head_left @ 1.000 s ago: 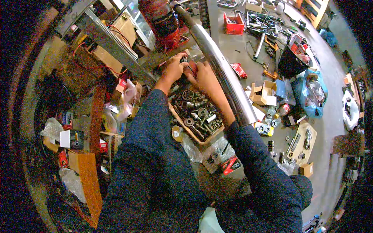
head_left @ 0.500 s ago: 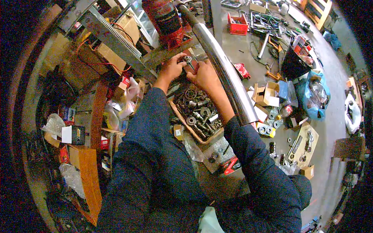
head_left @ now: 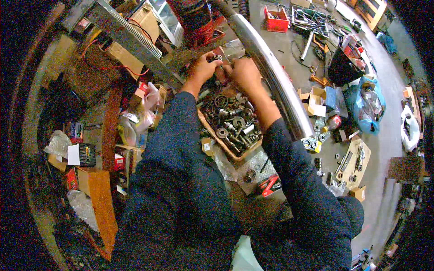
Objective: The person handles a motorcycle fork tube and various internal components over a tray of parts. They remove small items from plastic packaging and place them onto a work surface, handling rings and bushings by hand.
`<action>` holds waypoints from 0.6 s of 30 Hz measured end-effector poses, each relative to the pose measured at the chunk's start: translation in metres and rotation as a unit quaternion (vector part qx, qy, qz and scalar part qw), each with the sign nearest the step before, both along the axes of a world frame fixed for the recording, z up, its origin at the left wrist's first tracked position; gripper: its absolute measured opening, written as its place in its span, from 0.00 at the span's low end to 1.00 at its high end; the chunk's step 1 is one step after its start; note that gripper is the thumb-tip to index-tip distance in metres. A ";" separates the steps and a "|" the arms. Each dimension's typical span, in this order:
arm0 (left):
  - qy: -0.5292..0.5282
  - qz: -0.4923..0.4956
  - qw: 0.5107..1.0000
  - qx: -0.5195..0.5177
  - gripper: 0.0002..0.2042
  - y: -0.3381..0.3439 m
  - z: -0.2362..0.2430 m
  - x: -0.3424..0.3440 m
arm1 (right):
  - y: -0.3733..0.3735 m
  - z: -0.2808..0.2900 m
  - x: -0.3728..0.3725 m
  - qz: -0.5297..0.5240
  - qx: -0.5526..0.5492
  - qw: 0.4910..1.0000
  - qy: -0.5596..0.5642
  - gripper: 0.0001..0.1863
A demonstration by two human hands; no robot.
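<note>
My left hand (head_left: 203,70) is closed, its thumb and fingers pinching a small round metal part (head_left: 217,57) that looks like a bearing. Just to its right, my right hand (head_left: 246,74) is curled close to that part. Whatever its fingers grip is hidden. Both hands are above the far end of a shallow tray (head_left: 224,147), which holds many loose metal parts (head_left: 235,124), among them rings and shafts. A polished metal tube (head_left: 275,81) slants past my right hand and forearm.
A red hydraulic jack (head_left: 194,22) sits in a steel frame (head_left: 131,40) beyond my hands. Open cardboard boxes (head_left: 97,194) stand on the left. Right on the floor are a cardboard box (head_left: 318,100), a blue bag (head_left: 368,106) and a red bin (head_left: 275,20).
My right hand has turned and curled more, hiding the thin shiny piece seen between the hands before. The left hand keeps the round part. The whole view has shifted slightly.
</note>
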State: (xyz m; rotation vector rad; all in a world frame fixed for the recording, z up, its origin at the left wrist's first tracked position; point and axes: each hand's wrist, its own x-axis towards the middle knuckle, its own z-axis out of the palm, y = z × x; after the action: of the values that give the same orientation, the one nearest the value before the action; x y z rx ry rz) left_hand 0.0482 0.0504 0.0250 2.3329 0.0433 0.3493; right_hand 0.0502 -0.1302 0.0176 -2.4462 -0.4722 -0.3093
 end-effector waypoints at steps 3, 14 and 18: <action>-0.050 -0.065 0.996 -0.037 0.16 -0.040 0.002 0.020 | -0.044 -0.027 0.040 -0.031 -0.018 0.997 -0.067 0.17; -0.021 -0.122 0.991 -0.042 0.15 -0.037 0.016 0.015 | -0.038 -0.071 0.088 0.026 0.194 0.981 -0.001 0.16; 0.054 -0.101 0.981 -0.160 0.15 0.000 -0.001 0.006 | -0.004 -0.054 0.052 0.084 0.058 0.994 -0.046 0.15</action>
State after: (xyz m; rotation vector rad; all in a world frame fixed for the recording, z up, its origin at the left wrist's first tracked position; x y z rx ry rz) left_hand 0.0544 0.0502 0.0242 2.0133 -0.0789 0.1053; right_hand 0.1022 -0.1345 -0.0366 -2.2693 -0.6775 -0.3689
